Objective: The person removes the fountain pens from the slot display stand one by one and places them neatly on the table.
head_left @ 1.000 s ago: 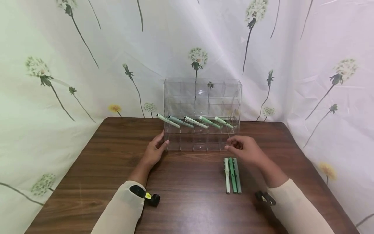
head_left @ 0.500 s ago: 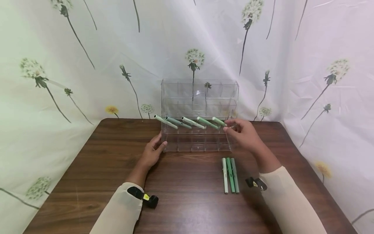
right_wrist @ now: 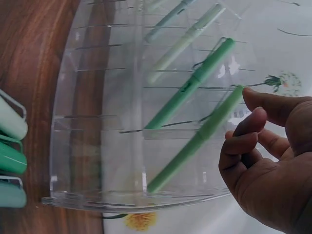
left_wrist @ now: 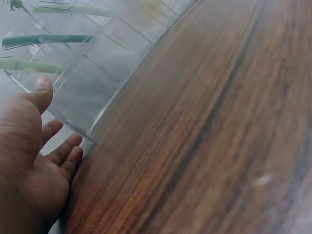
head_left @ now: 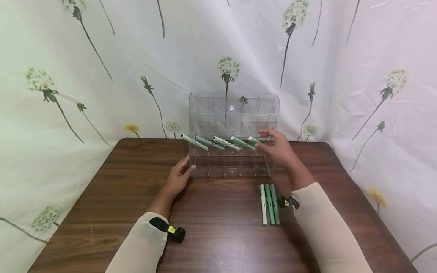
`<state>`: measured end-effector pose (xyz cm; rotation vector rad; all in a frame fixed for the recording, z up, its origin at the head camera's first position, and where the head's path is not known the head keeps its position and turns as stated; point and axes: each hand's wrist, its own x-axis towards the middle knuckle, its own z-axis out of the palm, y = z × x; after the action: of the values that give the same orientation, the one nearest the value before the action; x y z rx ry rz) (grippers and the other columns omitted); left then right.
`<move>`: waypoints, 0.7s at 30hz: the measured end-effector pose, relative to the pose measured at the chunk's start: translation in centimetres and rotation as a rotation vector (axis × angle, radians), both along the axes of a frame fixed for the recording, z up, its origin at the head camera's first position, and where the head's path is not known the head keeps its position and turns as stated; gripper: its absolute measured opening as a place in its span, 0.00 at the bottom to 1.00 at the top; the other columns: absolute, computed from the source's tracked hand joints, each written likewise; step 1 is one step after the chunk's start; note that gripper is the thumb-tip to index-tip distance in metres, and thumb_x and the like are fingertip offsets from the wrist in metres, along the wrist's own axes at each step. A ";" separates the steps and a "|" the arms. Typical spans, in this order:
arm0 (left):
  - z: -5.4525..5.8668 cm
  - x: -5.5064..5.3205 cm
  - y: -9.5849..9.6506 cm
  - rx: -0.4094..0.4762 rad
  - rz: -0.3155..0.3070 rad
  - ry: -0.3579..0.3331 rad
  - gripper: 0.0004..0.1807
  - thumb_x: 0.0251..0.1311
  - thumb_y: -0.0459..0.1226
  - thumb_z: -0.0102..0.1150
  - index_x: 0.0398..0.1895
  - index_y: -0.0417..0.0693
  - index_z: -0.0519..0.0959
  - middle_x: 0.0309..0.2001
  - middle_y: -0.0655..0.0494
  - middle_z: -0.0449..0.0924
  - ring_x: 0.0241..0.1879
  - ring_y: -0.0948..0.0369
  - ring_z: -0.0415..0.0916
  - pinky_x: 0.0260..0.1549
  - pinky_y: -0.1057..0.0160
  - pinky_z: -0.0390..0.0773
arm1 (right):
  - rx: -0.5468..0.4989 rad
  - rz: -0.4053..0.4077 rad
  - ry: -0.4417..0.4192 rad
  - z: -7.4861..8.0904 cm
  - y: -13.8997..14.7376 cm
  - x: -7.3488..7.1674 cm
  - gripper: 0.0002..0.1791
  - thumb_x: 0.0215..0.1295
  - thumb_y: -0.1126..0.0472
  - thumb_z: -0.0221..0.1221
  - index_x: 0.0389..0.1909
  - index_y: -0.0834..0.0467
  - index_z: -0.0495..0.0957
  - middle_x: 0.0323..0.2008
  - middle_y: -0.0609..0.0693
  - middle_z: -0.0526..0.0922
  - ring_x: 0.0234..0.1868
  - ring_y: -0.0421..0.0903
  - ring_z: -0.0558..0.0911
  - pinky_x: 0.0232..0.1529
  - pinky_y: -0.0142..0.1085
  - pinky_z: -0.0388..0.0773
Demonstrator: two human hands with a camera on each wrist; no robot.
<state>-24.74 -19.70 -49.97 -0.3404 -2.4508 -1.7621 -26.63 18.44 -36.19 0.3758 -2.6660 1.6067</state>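
Tabletop pens: head, right wrist views

Looks like a screened-off indoor corner, whether in a home or studio unclear. Hung with pale, wrinkled sheeting printed with dandelions, behind and beside a brown wood-grain table.

My left hand held the left edge of a clear tiered rack on a wood-grain table, thumb at the front, while my right hand, thumb and fingers parted, partly covered the rightmost pen. Four other pens, pale and green, slanted in a row to its left. Three loose pens lay side by side nearer me, and a dandelion-print backdrop hung behind.
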 end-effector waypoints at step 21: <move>0.0 -0.3 0.2 0.028 -0.006 0.008 0.35 0.83 0.36 0.58 0.87 0.47 0.60 0.86 0.40 0.59 0.83 0.44 0.62 0.78 0.59 0.65 | -0.052 -0.154 0.011 -2.5 -1.3 -1.4 0.28 0.72 0.67 0.71 0.69 0.67 0.77 0.60 0.65 0.79 0.43 0.63 0.86 0.32 0.35 0.83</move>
<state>-25.00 -19.48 -50.01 -0.3516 -2.4196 -1.7926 -28.02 17.18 -38.67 0.1725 -2.5676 1.6201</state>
